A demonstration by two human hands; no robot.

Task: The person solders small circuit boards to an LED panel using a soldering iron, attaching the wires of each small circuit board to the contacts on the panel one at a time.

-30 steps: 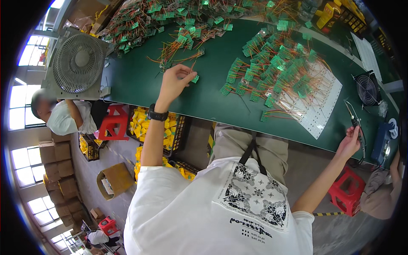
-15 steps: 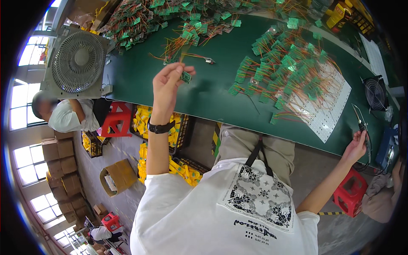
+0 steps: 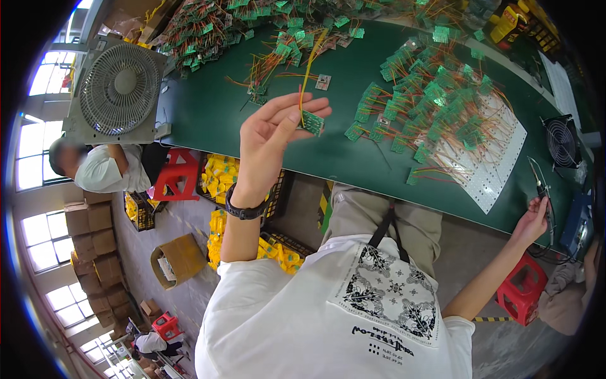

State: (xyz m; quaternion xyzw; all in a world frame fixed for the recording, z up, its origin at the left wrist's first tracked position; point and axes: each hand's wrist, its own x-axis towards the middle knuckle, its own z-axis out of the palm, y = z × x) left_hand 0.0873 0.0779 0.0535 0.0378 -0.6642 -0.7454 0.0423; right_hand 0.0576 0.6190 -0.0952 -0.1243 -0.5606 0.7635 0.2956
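Note:
My left hand (image 3: 268, 139) is raised over the near edge of the green table (image 3: 240, 136), a small green circuit board (image 3: 314, 122) pinched between thumb and fingers. Yellow and red wires (image 3: 309, 66) rise from the board. Far to the right, my right hand (image 3: 533, 222) is closed on a soldering iron (image 3: 541, 187), whose thin tip points away from me. Between my hands, many wired circuit boards (image 3: 435, 104) lie heaped, partly over a white perforated sheet (image 3: 495, 170). A small switch board (image 3: 322, 82) lies beyond my left hand.
A large heap of wired boards (image 3: 208, 35) covers the far left. A grey fan (image 3: 120, 85) stands at the left, a small black fan (image 3: 560, 140) and a blue box (image 3: 576, 221) at the right. Below the table are crates of yellow parts (image 3: 221, 177) and a red stool (image 3: 522, 290).
My left hand has moved right with the circuit board, now showing more of its face and the yellow wire upright. My right hand stays almost in place with the soldering iron.

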